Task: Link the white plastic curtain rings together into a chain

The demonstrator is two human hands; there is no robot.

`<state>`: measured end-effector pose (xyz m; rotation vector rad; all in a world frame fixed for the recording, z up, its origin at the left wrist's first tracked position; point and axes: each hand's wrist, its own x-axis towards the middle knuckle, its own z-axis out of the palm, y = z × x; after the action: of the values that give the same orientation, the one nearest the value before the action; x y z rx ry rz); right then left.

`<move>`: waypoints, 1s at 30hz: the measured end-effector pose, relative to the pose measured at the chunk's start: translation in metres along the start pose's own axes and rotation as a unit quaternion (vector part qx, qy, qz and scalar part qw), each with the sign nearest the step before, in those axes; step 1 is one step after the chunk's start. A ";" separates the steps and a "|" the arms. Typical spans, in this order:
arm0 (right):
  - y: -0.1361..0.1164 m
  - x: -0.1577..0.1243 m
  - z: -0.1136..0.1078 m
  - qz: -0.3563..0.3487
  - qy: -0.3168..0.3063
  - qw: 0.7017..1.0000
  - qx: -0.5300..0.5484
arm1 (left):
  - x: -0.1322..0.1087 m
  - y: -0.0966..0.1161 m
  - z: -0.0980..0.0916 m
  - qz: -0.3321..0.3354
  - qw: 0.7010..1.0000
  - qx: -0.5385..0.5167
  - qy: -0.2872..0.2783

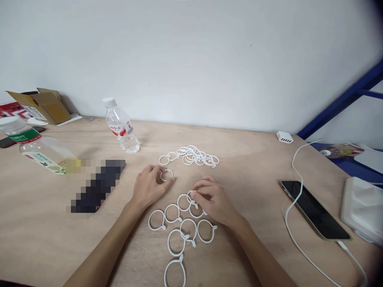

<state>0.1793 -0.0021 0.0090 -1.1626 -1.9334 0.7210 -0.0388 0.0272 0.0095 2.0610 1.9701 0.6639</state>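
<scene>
My left hand (149, 185) has its thumb and fingers around a white plastic curtain ring (172, 174), just in front of a heap of similar rings (198, 158). To the right and nearer me, my right hand (214, 197) pinches another white curtain ring (188, 195) between thumb and fingers, partly hidden by them. That ring is above a loose group of several curtain rings (180, 230) spread on the table below both hands. Each of these has a small eyelet on its rim, and some overlap. One ring (165, 275) lies closest to me.
The wooden table (248, 159) meets a white wall. At left stand a water bottle (121, 129), a larger bottle (42, 149) and an opened cardboard box (49, 105). A phone (317, 211) with a white cable (286, 219), a white charger (284, 137) and a white tray (363, 207) are at right.
</scene>
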 end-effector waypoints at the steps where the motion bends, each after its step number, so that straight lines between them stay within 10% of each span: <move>1: 0.000 0.000 0.001 -0.003 0.009 1.000 -0.004 | -0.001 0.001 0.002 0.016 1.000 0.016 -0.004; 13: 0.007 0.002 -0.001 0.069 0.107 0.992 0.024 | -0.012 0.014 0.009 0.222 0.938 -0.249 -0.099; 21: 0.001 0.003 -0.001 0.154 0.051 0.974 0.158 | -0.022 0.035 0.003 0.164 0.839 -0.468 -0.223; 30: 0.003 0.002 0.006 0.153 0.168 0.963 0.143 | -0.030 0.039 0.016 0.058 0.822 -0.530 -0.200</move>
<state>0.1746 0.0007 0.0039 -1.3160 -1.3351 0.8691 0.0034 -0.0035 0.0080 1.4087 0.8615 0.9506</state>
